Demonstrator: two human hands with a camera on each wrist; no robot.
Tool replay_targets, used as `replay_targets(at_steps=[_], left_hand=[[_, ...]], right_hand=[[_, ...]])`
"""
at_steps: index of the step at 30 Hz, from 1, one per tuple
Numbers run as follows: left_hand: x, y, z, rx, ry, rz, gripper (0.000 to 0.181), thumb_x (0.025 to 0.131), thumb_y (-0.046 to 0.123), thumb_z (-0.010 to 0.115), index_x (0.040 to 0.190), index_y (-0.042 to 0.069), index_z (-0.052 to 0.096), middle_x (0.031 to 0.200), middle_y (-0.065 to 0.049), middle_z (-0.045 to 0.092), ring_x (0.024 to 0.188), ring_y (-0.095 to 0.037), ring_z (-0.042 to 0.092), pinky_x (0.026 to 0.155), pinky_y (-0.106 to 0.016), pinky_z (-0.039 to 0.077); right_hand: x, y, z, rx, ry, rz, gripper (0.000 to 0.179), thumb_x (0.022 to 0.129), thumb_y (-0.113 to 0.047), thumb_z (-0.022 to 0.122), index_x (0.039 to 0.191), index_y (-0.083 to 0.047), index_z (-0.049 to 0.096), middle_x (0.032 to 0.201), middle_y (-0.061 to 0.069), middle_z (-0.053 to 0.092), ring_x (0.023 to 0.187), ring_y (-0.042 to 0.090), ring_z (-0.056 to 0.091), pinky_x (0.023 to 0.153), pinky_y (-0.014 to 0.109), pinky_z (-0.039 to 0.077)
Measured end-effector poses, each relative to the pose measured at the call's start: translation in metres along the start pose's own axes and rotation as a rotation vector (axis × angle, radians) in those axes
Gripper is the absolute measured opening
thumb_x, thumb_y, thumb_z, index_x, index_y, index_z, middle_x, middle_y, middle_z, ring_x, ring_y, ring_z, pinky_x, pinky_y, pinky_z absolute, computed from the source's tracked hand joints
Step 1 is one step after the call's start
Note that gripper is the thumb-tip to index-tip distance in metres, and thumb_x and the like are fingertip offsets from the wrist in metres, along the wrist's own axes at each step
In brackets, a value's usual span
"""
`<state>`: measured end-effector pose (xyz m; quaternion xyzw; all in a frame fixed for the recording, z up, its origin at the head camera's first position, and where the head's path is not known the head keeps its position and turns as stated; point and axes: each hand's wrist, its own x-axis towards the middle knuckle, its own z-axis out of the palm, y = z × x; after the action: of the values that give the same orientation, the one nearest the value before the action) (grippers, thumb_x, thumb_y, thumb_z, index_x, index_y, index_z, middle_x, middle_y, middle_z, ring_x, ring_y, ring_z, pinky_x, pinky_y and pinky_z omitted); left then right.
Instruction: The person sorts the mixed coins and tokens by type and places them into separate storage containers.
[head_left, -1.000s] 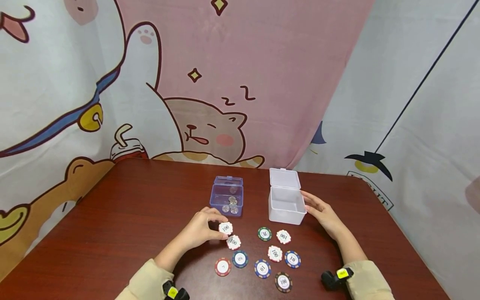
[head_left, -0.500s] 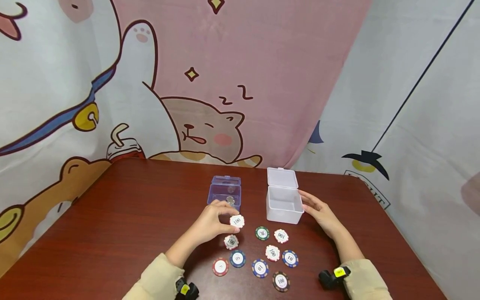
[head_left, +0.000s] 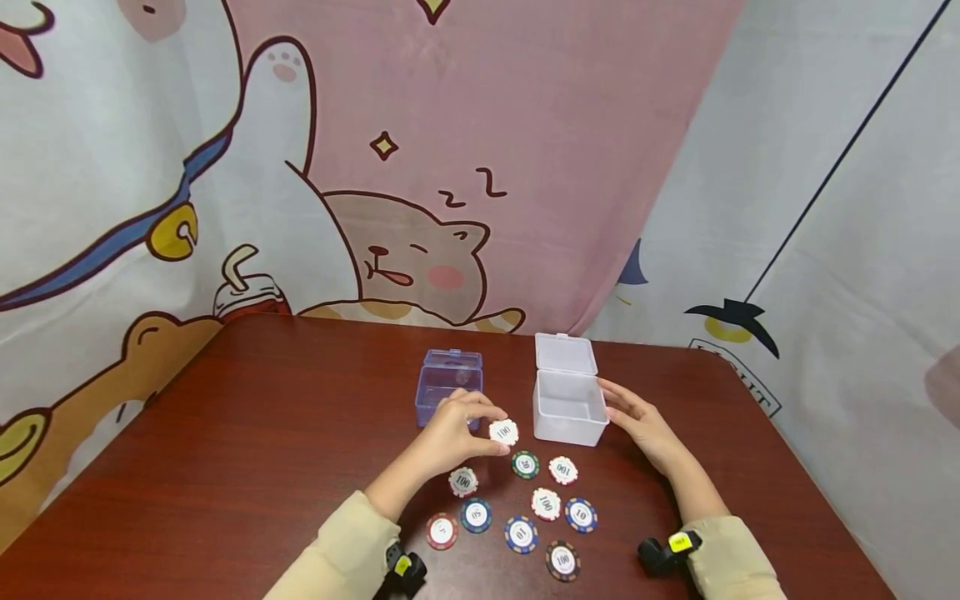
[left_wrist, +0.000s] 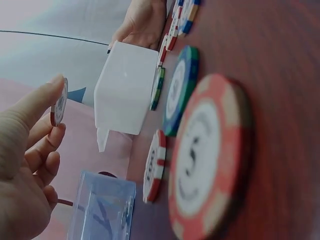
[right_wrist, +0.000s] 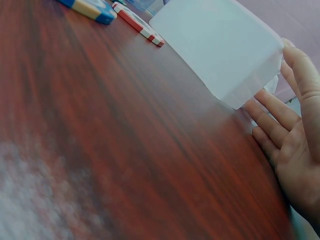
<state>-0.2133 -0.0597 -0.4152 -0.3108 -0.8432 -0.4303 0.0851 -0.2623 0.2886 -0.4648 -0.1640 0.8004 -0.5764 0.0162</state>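
My left hand [head_left: 459, 433] pinches a white poker chip [head_left: 503, 432] marked 100 between thumb and fingertips. In the left wrist view the poker chip [left_wrist: 60, 104] is held up on edge above the table. The white plastic box [head_left: 572, 421] stands to its right with the lid folded back and nothing inside. My right hand [head_left: 647, 423] rests its extended fingers and thumb against that box's right side, as the right wrist view also shows. Behind my left hand is an open clear blue box [head_left: 427, 408], its front partly hidden.
Several poker chips lie flat before the boxes: a green chip [head_left: 525, 465], white chips [head_left: 563, 471], blue chips [head_left: 521, 534], a red chip [head_left: 442, 531] and a black chip [head_left: 562, 561]. A printed curtain [head_left: 600, 125] hangs behind the brown table [head_left: 247, 433].
My left hand has lifted the white chip off the table and carried it right, past the blue box toward the white box. My right hand stays at the white box.
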Motion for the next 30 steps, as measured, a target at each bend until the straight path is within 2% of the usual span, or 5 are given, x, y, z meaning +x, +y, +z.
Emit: replay_targets(at_steps=[6,8,15,23,30], left_hand=[[0.011,0.004,0.007,0.002,0.018,-0.011,0.036,0.069,0.021,0.087,0.102,0.012,0.074,0.093,0.006,0.062,0.104,-0.021,0.050,0.097,-0.048,0.029],[0.015,0.005,0.010,0.011,0.036,-0.009,0.036,0.069,0.021,0.087,0.102,0.011,0.074,0.092,0.007,0.062,0.098,-0.017,0.049,0.093,-0.044,0.032],[0.031,0.007,0.020,0.012,0.073,-0.037,0.036,0.070,0.023,0.087,0.102,0.012,0.075,0.091,0.008,0.062,0.091,-0.014,0.046,0.085,-0.039,0.032],[0.049,0.009,0.034,0.020,0.129,-0.057,0.035,0.070,0.024,0.086,0.101,0.011,0.075,0.090,0.007,0.063,0.091,-0.017,0.050,0.083,-0.036,0.035],[0.062,0.013,0.045,0.023,0.144,-0.087,0.038,0.072,0.025,0.085,0.105,0.010,0.074,0.093,0.005,0.063,0.090,-0.014,0.046,0.084,-0.036,0.033]], right_hand=[[0.000,0.000,0.001,0.005,-0.001,-0.001,0.051,0.098,-0.014,0.054,0.146,-0.005,0.038,0.142,0.024,0.042,0.122,0.017,0.046,0.089,0.018,0.040],[0.000,-0.001,0.001,0.003,0.004,0.007,0.051,0.098,-0.015,0.055,0.146,-0.006,0.039,0.142,0.023,0.042,0.119,0.011,0.047,0.089,0.018,0.040],[0.000,-0.001,0.000,-0.015,0.011,0.025,0.052,0.098,-0.018,0.056,0.146,-0.009,0.039,0.142,0.022,0.042,0.125,0.023,0.043,0.089,0.018,0.040],[0.001,0.001,0.000,-0.006,0.012,0.013,0.052,0.098,-0.017,0.056,0.146,-0.008,0.039,0.143,0.021,0.042,0.120,0.008,0.046,0.089,0.017,0.040],[0.001,0.003,0.000,-0.006,0.005,-0.005,0.052,0.098,-0.017,0.056,0.146,-0.007,0.039,0.141,0.022,0.043,0.116,0.006,0.049,0.089,0.019,0.041]])
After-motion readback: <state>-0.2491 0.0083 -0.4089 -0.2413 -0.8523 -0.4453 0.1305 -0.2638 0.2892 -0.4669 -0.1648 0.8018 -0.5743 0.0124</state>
